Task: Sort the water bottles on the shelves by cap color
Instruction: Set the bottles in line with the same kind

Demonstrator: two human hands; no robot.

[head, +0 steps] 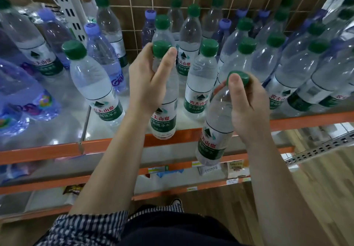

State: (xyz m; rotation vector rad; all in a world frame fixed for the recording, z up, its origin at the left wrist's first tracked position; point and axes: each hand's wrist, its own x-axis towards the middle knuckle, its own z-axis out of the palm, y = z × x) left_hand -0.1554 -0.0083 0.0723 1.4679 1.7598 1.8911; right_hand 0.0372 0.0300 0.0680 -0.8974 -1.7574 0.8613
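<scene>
Gripping a green-capped bottle (163, 109) by its neck, the left hand (148, 82) keeps it upright at the shelf (115, 144) front edge; the right hand (247, 107) holds a second green-capped bottle (215, 128), tilted, just off that edge, purple-capped bottles (101, 54) standing behind

Roughly nineteen green-capped bottles (199, 84) are in view, though blur at the far right makes that tally unsure. There are also six clearly purple-capped bottles (101, 58), with perhaps two more lost in the same blur. Two of the green-capped ones are in hand, one gripped by the left hand (151, 79) and one by the right hand (247, 107). The orange-edged shelf tiers (47, 152) number three, and the bottles in the larger purple-tinted bundle (23, 96) at far left are too smeared to count.
</scene>
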